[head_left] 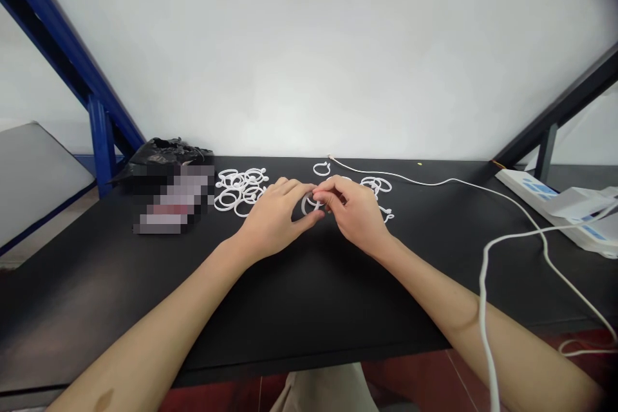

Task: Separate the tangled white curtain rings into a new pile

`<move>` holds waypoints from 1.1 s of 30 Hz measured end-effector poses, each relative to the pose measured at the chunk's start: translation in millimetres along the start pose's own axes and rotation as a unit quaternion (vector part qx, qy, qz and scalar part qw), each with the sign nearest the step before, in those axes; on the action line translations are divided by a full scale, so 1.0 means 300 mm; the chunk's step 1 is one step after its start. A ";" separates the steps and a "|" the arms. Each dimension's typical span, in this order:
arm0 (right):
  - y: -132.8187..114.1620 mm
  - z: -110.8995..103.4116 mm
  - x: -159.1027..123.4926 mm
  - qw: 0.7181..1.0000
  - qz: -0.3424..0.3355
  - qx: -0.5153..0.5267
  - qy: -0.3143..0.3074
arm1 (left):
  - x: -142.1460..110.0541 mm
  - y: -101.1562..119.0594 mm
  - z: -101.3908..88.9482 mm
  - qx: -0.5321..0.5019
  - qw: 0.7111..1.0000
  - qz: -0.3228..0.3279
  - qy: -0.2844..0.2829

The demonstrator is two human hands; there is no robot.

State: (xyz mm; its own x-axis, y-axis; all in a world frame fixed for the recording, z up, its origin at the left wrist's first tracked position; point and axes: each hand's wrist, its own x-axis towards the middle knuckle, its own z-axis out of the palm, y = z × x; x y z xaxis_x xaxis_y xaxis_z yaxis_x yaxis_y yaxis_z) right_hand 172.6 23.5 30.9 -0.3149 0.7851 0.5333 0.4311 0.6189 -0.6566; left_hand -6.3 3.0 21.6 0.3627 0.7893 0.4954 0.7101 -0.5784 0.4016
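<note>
My left hand (275, 219) and my right hand (355, 212) meet over the middle of the black table (290, 296). Both pinch a white plastic ring (309, 205) between their fingertips, fingers closed on it. To the left of my left hand lies a pile of several white rings (240, 190). More white rings (376, 185) lie just behind my right hand, and a single ring (321, 168) sits farther back.
A black plastic bag (161, 156) and a blurred packet (174, 206) lie at the back left. A white cable (483, 257) runs from the table's back across to the right and over my right forearm. White packages (564, 206) lie at the right edge.
</note>
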 end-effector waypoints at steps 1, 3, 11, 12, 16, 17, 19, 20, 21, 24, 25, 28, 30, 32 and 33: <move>0.002 0.000 0.000 1.000 0.009 0.002 0.003 | 0.001 -0.003 -0.004 0.005 1.000 -0.004 0.007; 0.013 0.003 0.001 1.000 0.026 -0.014 -0.001 | 0.006 -0.013 -0.016 0.029 0.999 -0.020 0.027; 0.068 0.016 -0.009 0.960 0.005 -0.249 -0.125 | 0.012 -0.100 -0.098 0.267 0.922 -0.272 0.063; 0.069 0.015 -0.010 0.955 0.008 -0.263 -0.140 | 0.010 -0.111 -0.105 0.278 0.915 -0.289 0.049; 0.067 0.011 -0.011 0.943 0.015 -0.285 -0.171 | 0.001 -0.143 -0.104 0.282 0.913 -0.295 0.012; 0.066 0.010 -0.010 0.943 0.014 -0.284 -0.172 | 0.000 -0.148 -0.098 0.273 0.920 -0.281 0.011; 0.066 0.008 -0.008 0.945 0.011 -0.280 -0.169 | -0.002 -0.157 -0.083 0.249 0.938 -0.240 0.014; 0.066 0.008 -0.007 0.946 0.010 -0.278 -0.169 | -0.002 -0.162 -0.075 0.236 0.946 -0.220 0.016; 0.066 0.008 -0.007 0.946 0.010 -0.276 -0.170 | -0.003 -0.168 -0.068 0.224 0.953 -0.203 0.016; 0.070 0.009 -0.008 0.946 0.008 -0.274 -0.171 | -0.005 -0.188 -0.051 0.204 0.961 -0.184 0.011; 0.071 0.010 -0.009 0.947 0.008 -0.273 -0.171 | -0.006 -0.193 -0.048 0.203 0.962 -0.184 0.012; 0.076 0.011 -0.010 0.948 0.003 -0.269 -0.167 | -0.006 -0.197 -0.045 0.208 0.960 -0.184 0.022; 0.078 0.010 -0.010 0.949 0.001 -0.267 -0.169 | -0.005 -0.185 -0.047 0.211 0.960 -0.183 0.026; 0.079 0.008 -0.009 0.949 0.002 -0.266 -0.172 | -0.002 -0.169 -0.048 0.209 0.962 -0.175 0.027; 0.079 0.007 -0.009 0.948 0.003 -0.265 -0.174 | -0.001 -0.161 -0.048 0.207 0.963 -0.168 0.026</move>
State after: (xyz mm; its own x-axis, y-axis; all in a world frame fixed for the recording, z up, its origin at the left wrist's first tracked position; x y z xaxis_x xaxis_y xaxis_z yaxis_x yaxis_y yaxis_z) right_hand 181.8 36.2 12.7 -0.5315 0.8057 0.2616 0.7690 0.5884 -0.2498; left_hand -49.4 27.7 13.3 0.0463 0.9001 0.4332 0.9658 -0.1510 0.2107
